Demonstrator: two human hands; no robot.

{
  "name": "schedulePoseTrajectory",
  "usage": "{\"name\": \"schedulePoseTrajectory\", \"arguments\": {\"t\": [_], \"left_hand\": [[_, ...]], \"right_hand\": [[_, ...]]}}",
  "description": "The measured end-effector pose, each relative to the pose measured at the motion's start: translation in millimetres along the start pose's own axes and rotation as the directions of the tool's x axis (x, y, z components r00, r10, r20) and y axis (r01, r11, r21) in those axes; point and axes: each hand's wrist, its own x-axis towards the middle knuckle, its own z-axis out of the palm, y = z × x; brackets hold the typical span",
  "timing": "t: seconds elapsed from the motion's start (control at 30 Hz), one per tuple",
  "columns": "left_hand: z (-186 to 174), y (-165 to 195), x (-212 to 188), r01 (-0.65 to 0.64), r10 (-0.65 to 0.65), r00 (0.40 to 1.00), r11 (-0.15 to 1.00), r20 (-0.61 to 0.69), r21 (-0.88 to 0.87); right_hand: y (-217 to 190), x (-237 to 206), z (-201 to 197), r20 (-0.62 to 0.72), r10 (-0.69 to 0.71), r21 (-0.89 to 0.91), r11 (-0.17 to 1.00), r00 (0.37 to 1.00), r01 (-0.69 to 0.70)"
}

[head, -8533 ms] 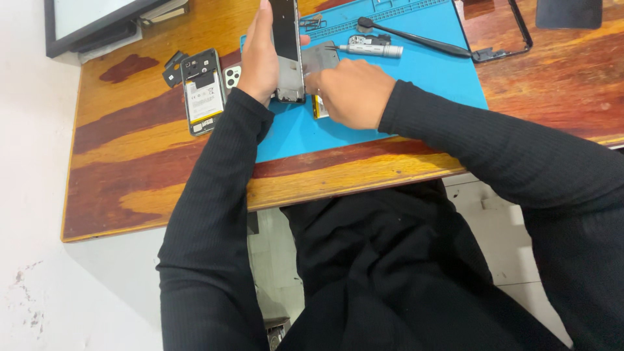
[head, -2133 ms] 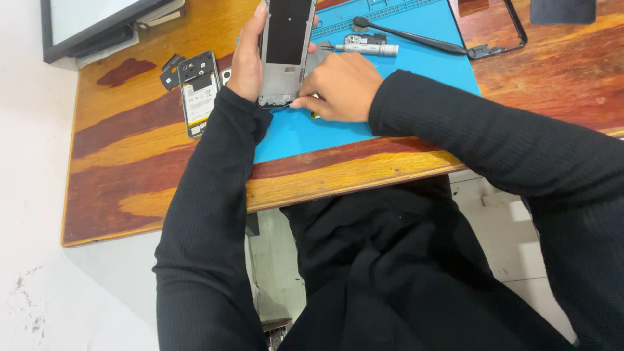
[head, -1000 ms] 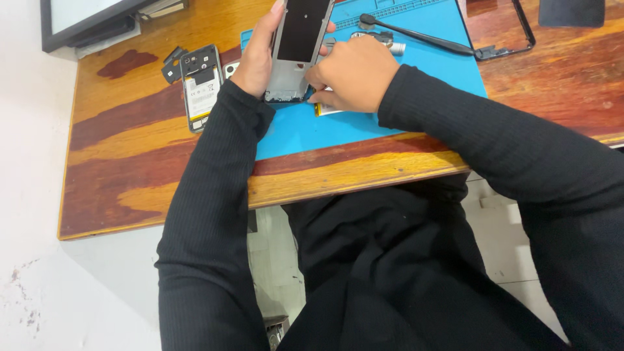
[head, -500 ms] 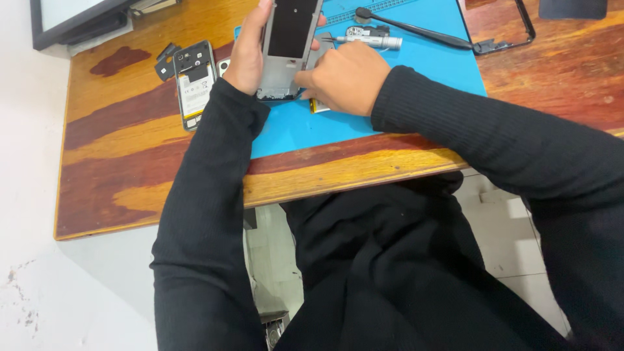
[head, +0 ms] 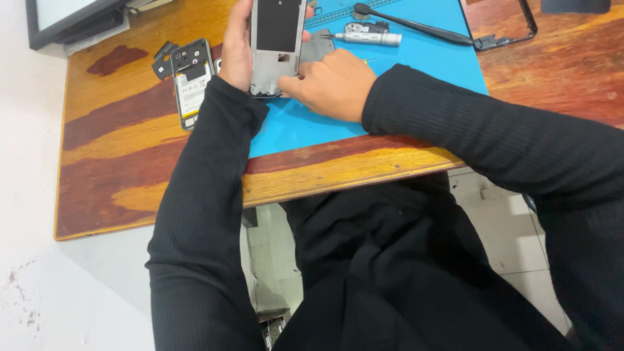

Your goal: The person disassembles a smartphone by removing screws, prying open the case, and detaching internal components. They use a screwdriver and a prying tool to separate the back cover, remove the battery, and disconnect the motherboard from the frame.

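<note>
I see my left hand (head: 237, 49) wrapped around the side of a phone frame (head: 278, 42), holding it up on its end over the blue mat (head: 305, 127) on the counter (head: 130, 169). The frame is a thin grey shell with a dark patch in the middle and a small hole under it. My right hand (head: 335, 84) is curled, and its fingers pinch at the bottom edge of the frame, where small bits stick out. I think the frame is light and stiff, but thin, so it could bend or crack if I squeeze hard. The long side edges look like the best place to hold it, not the flat middle. It looks smooth, so it may slip. To the left, another phone (head: 192, 81) lies open on the wood with its white battery showing, and a few small black parts (head: 162, 58) sit just beside it. Past my hands, a silver tool (head: 370, 39) and a black stick (head: 416, 23) lie on the mat.
</note>
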Motion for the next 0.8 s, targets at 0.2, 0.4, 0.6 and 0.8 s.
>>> {"name": "schedulePoseTrajectory", "arguments": {"t": [0.2,0.4,0.6,0.8], "left_hand": [[5.7,-4.1,-1.6,-0.058,0.059,0.995,0.998,-0.078,0.008],[4.6,-3.5,-1.1,-0.062,0.066,0.994,0.997,-0.086,0.049],[5.7,-0.7,4.3,-0.057,0.058,0.998,0.998,-0.031,0.014],[12.3,1.5,2.6,-0.008,0.003,0.998,0.998,-0.062,-0.070]], "right_hand": [[-8.8,2.0,0.2,-0.058,0.008,0.001,1.000,0.998,-0.008],[-10.5,10.9,2.9,-0.056,0.005,0.043,0.999,0.998,-0.003],[11.7,5.4,-5.6,0.062,0.013,0.116,0.993,0.998,-0.020],[7.5,3.5,-8.0,0.063,0.023,0.161,0.986,0.998,-0.033]]}}
